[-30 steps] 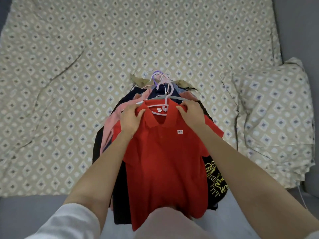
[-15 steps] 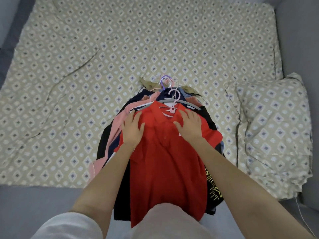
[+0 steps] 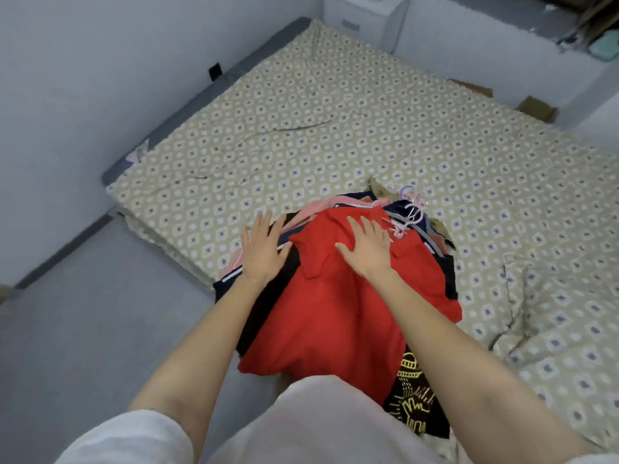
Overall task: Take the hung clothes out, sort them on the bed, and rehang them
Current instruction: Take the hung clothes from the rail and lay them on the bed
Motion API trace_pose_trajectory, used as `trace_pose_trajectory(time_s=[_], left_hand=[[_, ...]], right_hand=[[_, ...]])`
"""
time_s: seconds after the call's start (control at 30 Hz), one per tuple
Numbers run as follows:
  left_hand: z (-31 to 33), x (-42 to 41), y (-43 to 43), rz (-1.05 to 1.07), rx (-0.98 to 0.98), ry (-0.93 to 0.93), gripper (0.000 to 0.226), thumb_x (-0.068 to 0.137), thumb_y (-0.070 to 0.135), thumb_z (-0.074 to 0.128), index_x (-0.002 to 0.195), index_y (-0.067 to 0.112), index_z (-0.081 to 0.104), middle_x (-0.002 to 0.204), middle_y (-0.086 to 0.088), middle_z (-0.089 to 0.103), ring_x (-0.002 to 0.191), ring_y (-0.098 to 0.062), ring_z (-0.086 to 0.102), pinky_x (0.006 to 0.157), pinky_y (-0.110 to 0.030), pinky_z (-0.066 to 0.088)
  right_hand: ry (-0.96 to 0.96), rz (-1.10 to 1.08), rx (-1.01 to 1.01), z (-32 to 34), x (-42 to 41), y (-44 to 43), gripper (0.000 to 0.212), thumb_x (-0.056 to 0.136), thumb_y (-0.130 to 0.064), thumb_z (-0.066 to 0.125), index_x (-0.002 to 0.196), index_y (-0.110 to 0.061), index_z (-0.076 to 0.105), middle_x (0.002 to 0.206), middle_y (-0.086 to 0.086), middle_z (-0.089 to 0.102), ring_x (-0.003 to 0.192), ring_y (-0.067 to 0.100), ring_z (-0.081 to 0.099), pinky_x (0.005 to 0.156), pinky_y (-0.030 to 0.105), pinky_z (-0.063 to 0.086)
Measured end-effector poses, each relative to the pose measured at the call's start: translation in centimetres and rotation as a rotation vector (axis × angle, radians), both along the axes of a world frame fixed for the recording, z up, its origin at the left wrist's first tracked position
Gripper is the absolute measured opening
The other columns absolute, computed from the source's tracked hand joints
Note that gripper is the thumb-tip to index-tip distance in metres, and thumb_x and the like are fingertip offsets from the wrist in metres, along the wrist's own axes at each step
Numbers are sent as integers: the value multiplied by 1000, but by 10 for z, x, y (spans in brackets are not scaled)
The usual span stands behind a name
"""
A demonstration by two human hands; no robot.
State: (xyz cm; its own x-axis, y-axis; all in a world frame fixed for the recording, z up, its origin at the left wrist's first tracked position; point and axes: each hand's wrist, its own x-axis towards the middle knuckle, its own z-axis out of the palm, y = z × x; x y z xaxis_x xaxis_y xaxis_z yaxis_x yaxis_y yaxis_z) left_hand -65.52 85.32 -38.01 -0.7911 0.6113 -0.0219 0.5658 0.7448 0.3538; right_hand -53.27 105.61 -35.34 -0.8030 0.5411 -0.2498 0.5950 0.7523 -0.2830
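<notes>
since half a second ago the left hand [image 3: 264,249] has slid left off the red shirt [image 3: 335,313] onto the dark and pink layers of the clothes pile [image 3: 310,209], its fingers straight and spread wide, gripping nothing. the right hand [image 3: 366,251] lies flat on the shirt's far part, fingers straight and slightly apart, just near of the hangers [image 3: 410,212]. the pile sits at the near edge of the bed [image 3: 335,128], red shirt on top, with a pillow [image 3: 552,346] to its right.
</notes>
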Motion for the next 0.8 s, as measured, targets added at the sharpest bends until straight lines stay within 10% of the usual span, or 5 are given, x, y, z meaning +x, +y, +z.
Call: trace_pose_trajectory(time_s=[0.8], left_hand=[[91, 310, -575, 1410, -36, 191, 63, 96, 38, 58, 153, 25, 34, 163, -7, 21, 151, -30, 16, 119, -56, 6]], right_hand=[[209, 1430, -88, 101, 34, -620, 68, 97, -52, 46, 155, -25, 22, 156, 7, 32, 142, 30, 27, 118, 46, 19]])
